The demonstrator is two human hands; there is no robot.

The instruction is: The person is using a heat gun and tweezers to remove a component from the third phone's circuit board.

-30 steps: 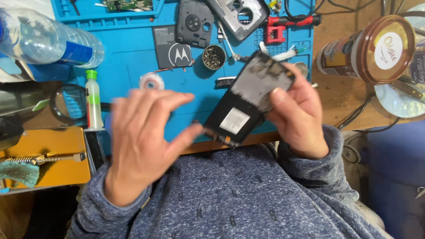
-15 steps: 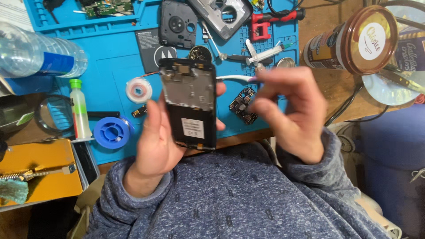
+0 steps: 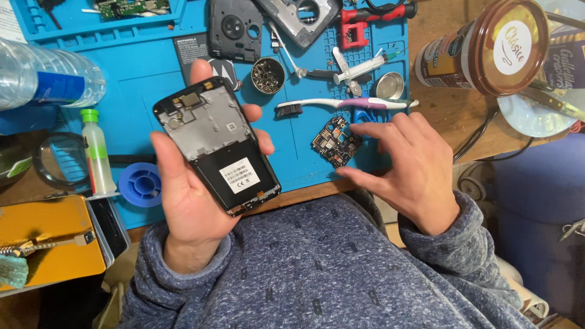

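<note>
I am seeing my left hand (image 3: 195, 189) holding an opened phone body (image 3: 216, 145) tilted above the blue work mat (image 3: 146, 91), thumb along its left edge and fingers wrapping its right edge. My right hand (image 3: 405, 167) is resting on the mat's right edge, its fingertips (image 3: 359, 129) touching a small circuit board (image 3: 336, 141) lying flat on the mat. Just beyond the board, a toothbrush (image 3: 341, 105) is lying crosswise, with a small round tin of screws (image 3: 267, 75) to its left. A blue spool (image 3: 140, 184) and a green-capped bottle (image 3: 97, 152) are sitting at the mat's left edge.
</note>
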